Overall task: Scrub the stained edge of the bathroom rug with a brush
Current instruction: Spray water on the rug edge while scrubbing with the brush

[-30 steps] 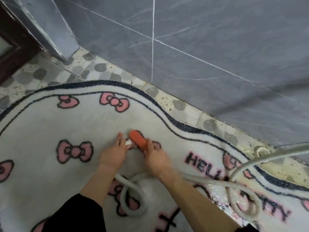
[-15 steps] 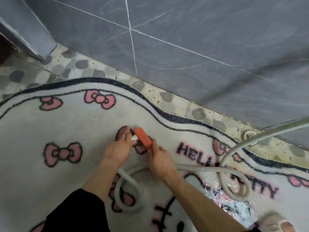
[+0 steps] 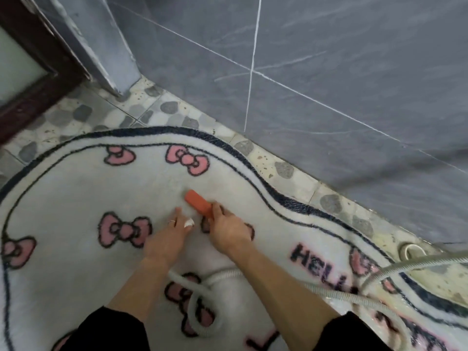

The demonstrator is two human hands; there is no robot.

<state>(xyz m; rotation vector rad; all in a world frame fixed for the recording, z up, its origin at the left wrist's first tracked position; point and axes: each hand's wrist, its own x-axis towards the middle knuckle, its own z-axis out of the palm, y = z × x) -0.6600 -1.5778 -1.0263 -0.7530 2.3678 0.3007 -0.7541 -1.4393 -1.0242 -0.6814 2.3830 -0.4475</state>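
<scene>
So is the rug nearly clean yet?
Not yet, I think. Done: the rug looks wet and shiny on the right side. Happening: the right hand grips the orange brush on the white pile, the left hand holds the hose end beside it. Left: the dark border by the wall, which the brush is not touching.

the pebble-patterned tile floor (image 3: 172,107) carries a white bow-print rug (image 3: 76,193), edged dark.
</scene>
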